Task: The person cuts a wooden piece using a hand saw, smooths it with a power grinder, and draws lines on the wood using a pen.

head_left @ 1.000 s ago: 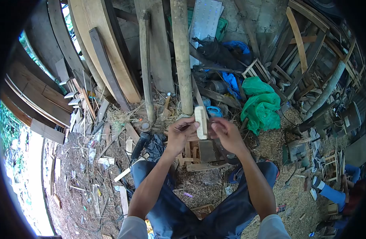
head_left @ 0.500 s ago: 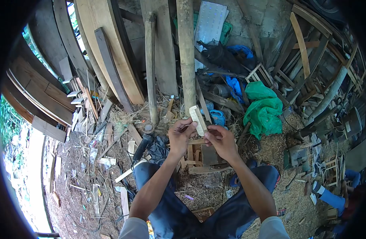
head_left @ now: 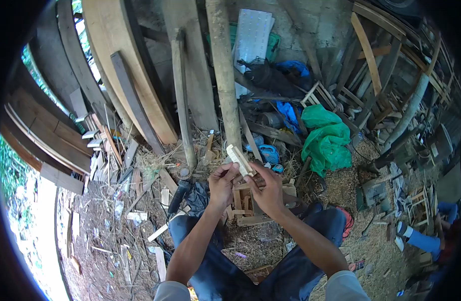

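A small pale wooden piece (head_left: 240, 159) with notched edges is held up in front of me, tilted with its upper end to the left. My left hand (head_left: 223, 183) grips its left side between thumb and fingers. My right hand (head_left: 266, 186) pinches its lower right end. Below the hands lie a wooden block and small frame-like pieces (head_left: 245, 200) on the ground, partly hidden by my right hand.
Tall boards (head_left: 125, 65) and a pole (head_left: 223, 75) stand ahead. A green plastic bag (head_left: 327, 140) lies to the right, near piled wood (head_left: 381, 65). A power tool (head_left: 178, 196) lies by my left knee. Another person's leg (head_left: 423, 241) shows at far right.
The wooden piece has turned, its top leaning further left. My right hand was apart from it or blurred, then took hold of its lower end. The view has shifted slightly.
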`<state>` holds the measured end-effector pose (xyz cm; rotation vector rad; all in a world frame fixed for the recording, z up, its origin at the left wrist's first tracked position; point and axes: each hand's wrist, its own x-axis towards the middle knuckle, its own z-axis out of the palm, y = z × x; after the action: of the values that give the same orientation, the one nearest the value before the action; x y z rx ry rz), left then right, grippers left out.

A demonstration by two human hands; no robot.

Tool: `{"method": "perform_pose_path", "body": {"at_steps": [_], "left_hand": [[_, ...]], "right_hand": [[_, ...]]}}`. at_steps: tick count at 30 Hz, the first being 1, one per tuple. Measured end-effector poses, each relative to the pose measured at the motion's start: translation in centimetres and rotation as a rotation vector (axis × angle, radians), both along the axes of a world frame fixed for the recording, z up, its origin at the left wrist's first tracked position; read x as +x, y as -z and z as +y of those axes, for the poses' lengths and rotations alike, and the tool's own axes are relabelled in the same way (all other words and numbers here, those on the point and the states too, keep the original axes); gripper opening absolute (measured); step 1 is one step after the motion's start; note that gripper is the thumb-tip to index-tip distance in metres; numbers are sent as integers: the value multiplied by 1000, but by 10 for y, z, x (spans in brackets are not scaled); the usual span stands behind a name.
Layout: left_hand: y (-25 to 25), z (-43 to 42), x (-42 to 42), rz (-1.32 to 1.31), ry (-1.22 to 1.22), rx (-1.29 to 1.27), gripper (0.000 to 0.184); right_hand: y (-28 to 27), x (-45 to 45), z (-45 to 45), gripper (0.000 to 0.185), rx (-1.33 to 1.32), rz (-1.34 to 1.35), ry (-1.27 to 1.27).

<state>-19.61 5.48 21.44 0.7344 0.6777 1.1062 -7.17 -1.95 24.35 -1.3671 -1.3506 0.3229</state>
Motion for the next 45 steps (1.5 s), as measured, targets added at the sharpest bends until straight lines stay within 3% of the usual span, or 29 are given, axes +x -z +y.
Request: {"method": "perform_pose_path", "body": {"at_steps": [5,7,17,21,25,26,28,29,32,35,38,41,42,45], "left_hand": [[8,4,-2,46,-27,-19,17],[10,5,-2,-12,-28,-43,22],[22,27,1,276,162,20,25],[-15,63,-3,326,81,-26,32],[-1,127,-4,299,185,-1,42],[9,140,-1,332,210,16,44],[36,159,6,410,206,-1,36],[53,164,8,412,205,-15,36],[102,180,14,632,359,-70,33],[165,187,31,608,388,-147,32],[230,197,49,671,499,-201,32],[279,200,71,694,524,-307,29],[284,200,76,668,508,-339,26],[291,203,94,679,519,-361,21]], "right_hand": [[8,-1,3,25,76,-43,20],[12,-2,4,25,-14,29,2],[21,27,8,22,-229,248,-116],[43,75,34,18,-201,161,60],[54,106,80,15,-296,60,53],[57,106,94,15,-308,60,46],[62,103,120,13,-516,406,-87],[71,107,136,13,-529,409,-89],[111,133,172,11,-580,0,-252],[176,164,188,11,-706,-129,-220],[251,182,193,11,-825,-68,-203],[290,185,194,13,-893,0,-208],[329,190,197,16,-797,27,-255],[361,190,197,16,-790,-129,-344]]}}
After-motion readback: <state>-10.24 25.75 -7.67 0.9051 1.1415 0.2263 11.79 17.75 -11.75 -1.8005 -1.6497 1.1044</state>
